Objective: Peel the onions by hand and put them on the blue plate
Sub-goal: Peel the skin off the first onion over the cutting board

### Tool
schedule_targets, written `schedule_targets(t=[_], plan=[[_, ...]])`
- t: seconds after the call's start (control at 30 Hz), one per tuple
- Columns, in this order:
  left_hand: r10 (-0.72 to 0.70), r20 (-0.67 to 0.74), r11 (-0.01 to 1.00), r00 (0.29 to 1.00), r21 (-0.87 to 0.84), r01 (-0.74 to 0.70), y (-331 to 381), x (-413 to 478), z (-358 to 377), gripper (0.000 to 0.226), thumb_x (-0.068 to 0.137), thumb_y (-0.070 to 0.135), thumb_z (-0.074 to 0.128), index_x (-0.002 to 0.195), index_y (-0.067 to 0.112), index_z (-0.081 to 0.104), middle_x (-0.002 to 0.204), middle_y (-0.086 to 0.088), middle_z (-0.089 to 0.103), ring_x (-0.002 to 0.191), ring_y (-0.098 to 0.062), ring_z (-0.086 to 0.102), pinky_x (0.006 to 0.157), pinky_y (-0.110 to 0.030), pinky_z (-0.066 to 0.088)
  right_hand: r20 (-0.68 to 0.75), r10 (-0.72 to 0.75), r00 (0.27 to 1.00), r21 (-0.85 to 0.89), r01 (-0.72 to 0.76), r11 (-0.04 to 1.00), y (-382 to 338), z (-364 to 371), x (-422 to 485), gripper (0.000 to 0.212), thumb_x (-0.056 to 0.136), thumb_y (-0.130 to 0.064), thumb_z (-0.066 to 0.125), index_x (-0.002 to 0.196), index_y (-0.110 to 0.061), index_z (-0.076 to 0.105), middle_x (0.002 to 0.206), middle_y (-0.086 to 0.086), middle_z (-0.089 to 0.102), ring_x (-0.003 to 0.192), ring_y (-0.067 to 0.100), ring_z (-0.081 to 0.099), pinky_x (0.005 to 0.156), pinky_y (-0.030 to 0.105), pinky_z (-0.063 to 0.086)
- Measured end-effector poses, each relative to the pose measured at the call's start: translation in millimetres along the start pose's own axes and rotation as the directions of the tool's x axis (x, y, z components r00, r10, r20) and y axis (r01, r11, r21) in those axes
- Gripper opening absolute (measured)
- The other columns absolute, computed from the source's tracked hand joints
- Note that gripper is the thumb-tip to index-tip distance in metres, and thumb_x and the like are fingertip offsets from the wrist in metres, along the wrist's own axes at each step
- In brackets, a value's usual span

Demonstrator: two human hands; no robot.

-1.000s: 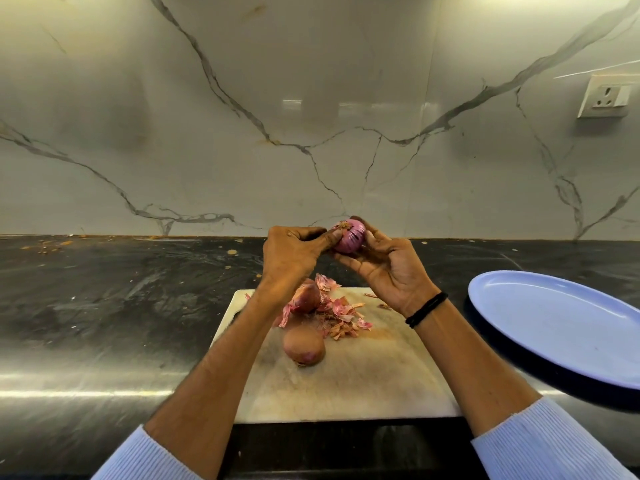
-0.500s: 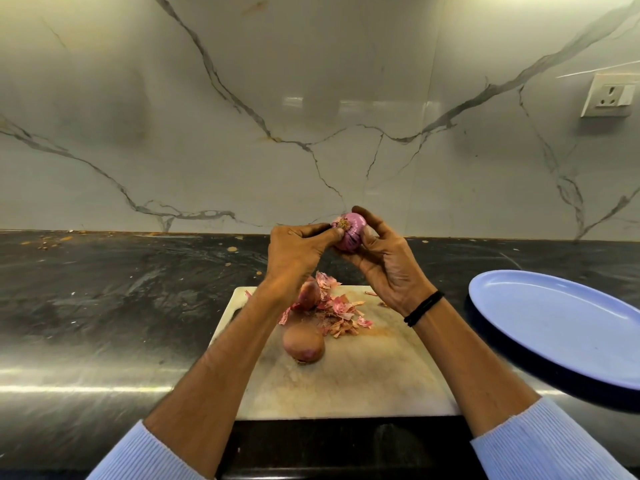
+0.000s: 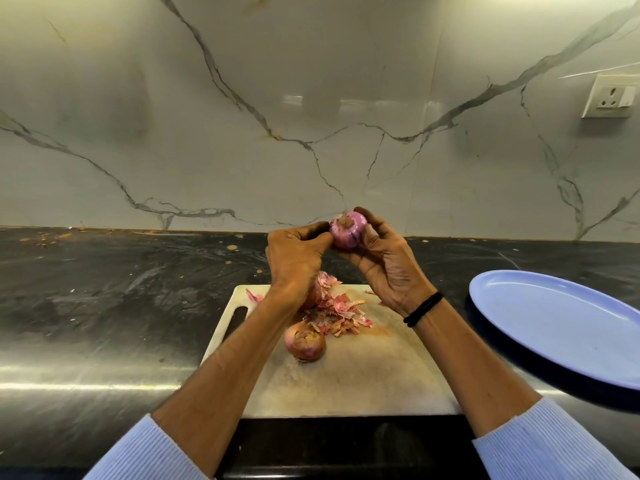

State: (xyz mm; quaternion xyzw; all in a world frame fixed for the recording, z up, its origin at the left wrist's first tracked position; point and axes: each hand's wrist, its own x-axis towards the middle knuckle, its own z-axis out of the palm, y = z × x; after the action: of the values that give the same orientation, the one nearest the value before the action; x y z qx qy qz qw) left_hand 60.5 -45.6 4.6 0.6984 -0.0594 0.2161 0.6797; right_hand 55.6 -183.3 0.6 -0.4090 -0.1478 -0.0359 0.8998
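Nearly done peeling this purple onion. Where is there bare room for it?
The blue oval plate, right of the white cutting board, looks bare. The board's near half, from the brown unpeeled onion to its front edge, is free. The black countertop left of the board holds only crumbs. Crowded: the board's far half, with pink skins and another onion.

You see: peeled onion (image 3: pixel 347 233) purple-pink, finely striped; unpeeled onion (image 3: pixel 305 345) reddish-brown; plate (image 3: pixel 554 323) pale blue; counter (image 3: pixel 104 306) mottled black; wall (image 3: pixel 311 98) white, grey-veined.

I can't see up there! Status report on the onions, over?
Right hand holds purple onion, left hand pinches it. Blue plate bare. Nothing blocking.
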Motion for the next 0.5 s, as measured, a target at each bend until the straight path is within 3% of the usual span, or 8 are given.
schedule_targets(t=[0.1,0.23,0.33,0.5], plan=[[0.02,-0.003,1.0,1.0,0.009,-0.02,0.6,-0.3,-0.6,0.028,0.081,0.015,0.081,0.108,0.016,0.076,0.095,0.01,0.076,0.085,0.006,0.069,0.079,-0.01,0.053,0.005,-0.006,1.0,0.043,0.006,0.999,-2.9,1.4,-0.8,0.035,0.087,-0.004,0.056,0.122,-0.005,0.058,0.124,0.021,0.062,0.106,0.036,0.068,0.079,0.044,0.061],[0.038,0.099,0.999,0.994,-0.01,-0.037,4.6,-2.8,2.1,0.03,0.083,0.012,0.078,0.113,0.016,0.074,0.091,0.015,0.073,0.087,0.006,0.068,0.085,-0.015,0.055,-0.014,-0.012,1.0,0.049,0.012,0.999,-6.5,-1.5,-0.5,0.029,0.096,0.002,0.048,0.122,-0.005,0.057,0.122,0.021,0.062,0.103,0.035,0.069,0.079,0.044,0.062],[0.063,0.117,0.998,0.991,-0.012,-0.062,4.9,-4.8,4.0,0.033,0.085,0.012,0.076,0.118,0.014,0.071,0.091,0.019,0.069,0.084,0.011,0.064,0.085,-0.011,0.052,-0.034,0.007,0.999,0.045,-0.006,0.999,-8.7,-2.8,-0.2,0.032,0.091,0.0,0.055,0.122,-0.005,0.058,0.122,0.022,0.062,0.103,0.034,0.068,0.081,0.044,0.062],[0.068,0.074,0.996,0.995,-0.067,-0.063,7.6,1.4,-1.4,0.038,0.085,0.012,0.076,0.122,0.01,0.069,0.114,0.003,0.072,0.093,0.006,0.064,0.085,-0.008,0.049,-0.08,0.051,0.996,-0.078,-0.057,0.995,-10.6,-6.7,2.0,0.033,0.09,0.0,0.06,0.121,-0.007,0.056,0.123,0.025,0.061,0.101,0.035,0.07,0.086,0.048,0.059]])
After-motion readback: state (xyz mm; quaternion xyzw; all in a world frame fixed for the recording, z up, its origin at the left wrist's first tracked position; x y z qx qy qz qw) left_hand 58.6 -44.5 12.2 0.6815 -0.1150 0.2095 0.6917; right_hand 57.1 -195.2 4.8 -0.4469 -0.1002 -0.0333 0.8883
